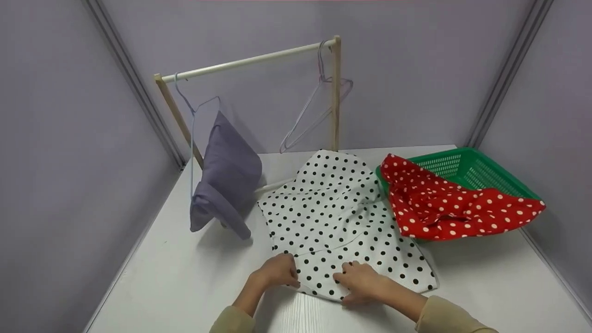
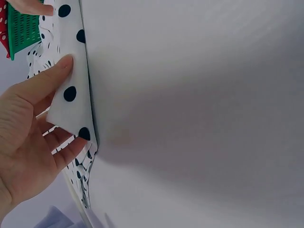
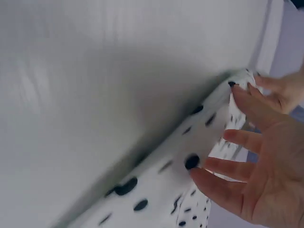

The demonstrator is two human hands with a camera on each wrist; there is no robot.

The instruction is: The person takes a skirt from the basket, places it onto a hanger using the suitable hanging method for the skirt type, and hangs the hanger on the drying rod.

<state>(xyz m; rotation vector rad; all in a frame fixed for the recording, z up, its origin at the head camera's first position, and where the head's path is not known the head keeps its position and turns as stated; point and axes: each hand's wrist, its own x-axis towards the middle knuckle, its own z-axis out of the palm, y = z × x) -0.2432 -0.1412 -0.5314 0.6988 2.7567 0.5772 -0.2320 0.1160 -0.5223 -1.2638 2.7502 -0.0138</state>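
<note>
A white cloth garment with black polka dots (image 1: 323, 212) lies spread on the table, wrinkled in its middle. At its near hem, my left hand (image 1: 279, 270) pinches the edge; the left wrist view shows the thumb on one face of the fabric (image 2: 71, 109) and the fingers behind it. My right hand (image 1: 363, 282) rests on the cloth farther right along the same hem. In the right wrist view its fingers (image 3: 228, 166) are loosely spread, with fingertips touching the dotted fabric (image 3: 142, 190).
A rack with a white rail (image 1: 249, 61) stands at the back. On its left end a hanger (image 1: 192, 138) carries a purple garment (image 1: 231, 162); bare hangers (image 1: 305, 111) hang at the right end. A red polka-dot cloth (image 1: 444, 203) drapes over a green basket (image 1: 499, 171) at right.
</note>
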